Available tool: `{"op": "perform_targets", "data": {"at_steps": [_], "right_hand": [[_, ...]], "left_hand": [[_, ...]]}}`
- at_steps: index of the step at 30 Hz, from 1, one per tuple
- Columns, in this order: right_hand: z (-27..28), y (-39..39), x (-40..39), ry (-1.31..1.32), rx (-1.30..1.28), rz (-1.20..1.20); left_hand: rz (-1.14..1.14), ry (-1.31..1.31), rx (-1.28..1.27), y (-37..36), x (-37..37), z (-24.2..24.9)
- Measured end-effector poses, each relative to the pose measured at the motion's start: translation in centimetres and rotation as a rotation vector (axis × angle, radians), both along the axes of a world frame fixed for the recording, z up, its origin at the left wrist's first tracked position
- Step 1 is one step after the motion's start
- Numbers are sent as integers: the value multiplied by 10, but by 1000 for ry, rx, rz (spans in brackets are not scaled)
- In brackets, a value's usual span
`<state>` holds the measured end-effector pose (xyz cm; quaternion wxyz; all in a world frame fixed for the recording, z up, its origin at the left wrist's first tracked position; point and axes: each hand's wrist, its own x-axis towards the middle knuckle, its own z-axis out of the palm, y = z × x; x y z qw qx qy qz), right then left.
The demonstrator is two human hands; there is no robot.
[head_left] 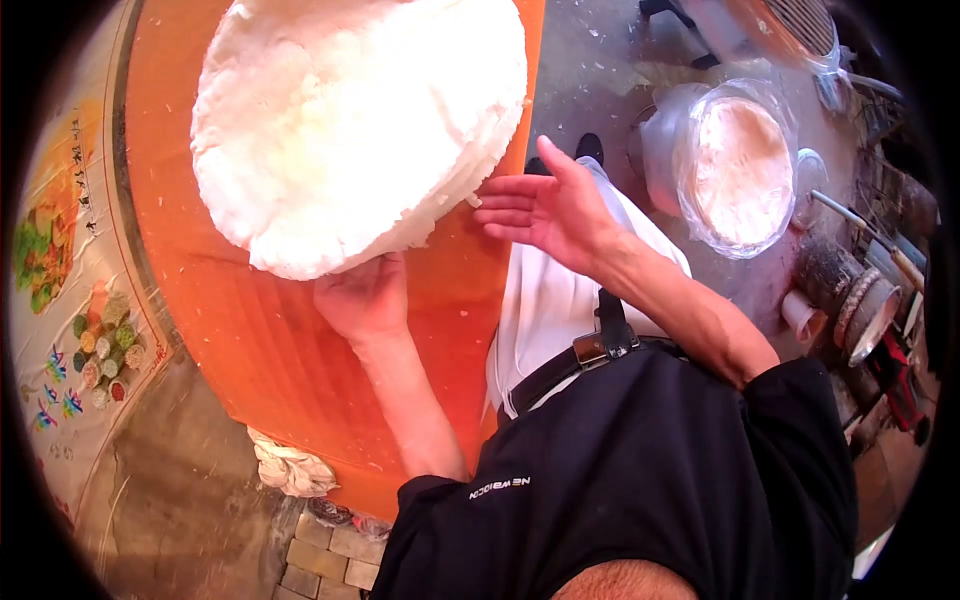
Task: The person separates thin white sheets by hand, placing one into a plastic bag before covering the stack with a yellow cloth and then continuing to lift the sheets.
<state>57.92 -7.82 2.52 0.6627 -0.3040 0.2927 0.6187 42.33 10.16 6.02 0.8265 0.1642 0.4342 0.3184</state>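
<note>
A large, rounded white mass (350, 130), dough-like with rough, crumbly edges, rests on an orange-covered table (330, 360). Strong light washes out much of its top. My left hand (365, 295) reaches under its near edge, palm up, with the fingers hidden beneath it. At the mass's right side, my right hand (550, 205) is open, palm turned toward it and thumb raised. Its straight fingers point left, tips right at the ragged lower edge.
To the right stands a plastic-lined tub (690, 190) holding similar pale material. Beyond it, buckets, long-handled tools and rope clutter the floor (870, 300). A printed banner (80, 250) runs along the left. A crumpled cloth (290, 465) hangs by the table's near corner.
</note>
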Motion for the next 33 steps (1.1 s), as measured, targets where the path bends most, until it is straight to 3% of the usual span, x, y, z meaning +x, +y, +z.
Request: {"op": "perform_targets", "data": {"at_steps": [4, 5, 8, 11, 17, 20, 25, 28, 32, 33], "right_hand": [[-6, 20, -3, 148, 77, -149], [-4, 22, 0, 172, 54, -146], [-3, 9, -5, -70, 151, 2], [7, 8, -7, -213, 7, -49], [-3, 23, 0, -142, 65, -85], [2, 29, -1, -280, 75, -75], [14, 37, -1, -39, 152, -291], [24, 41, 3, -40, 170, -298], [30, 40, 4, -24, 185, -276], [28, 41, 6, -13, 183, -274]], "left_hand": [[34, -133, -97, 10, -13, -9], [7, -67, -36, 9, -14, -9], [-35, 91, 90, 0, -4, 0], [17, 97, 35, -1, -1, 5], [90, -5, -120, 4, -2, 6], [88, 24, -115, 5, -2, 6], [20, 21, -70, 4, -12, -2], [-84, 261, -200, -16, -14, -2], [70, -3, -473, -43, 10, -3], [22, -193, -331, -41, -1, -27]]}}
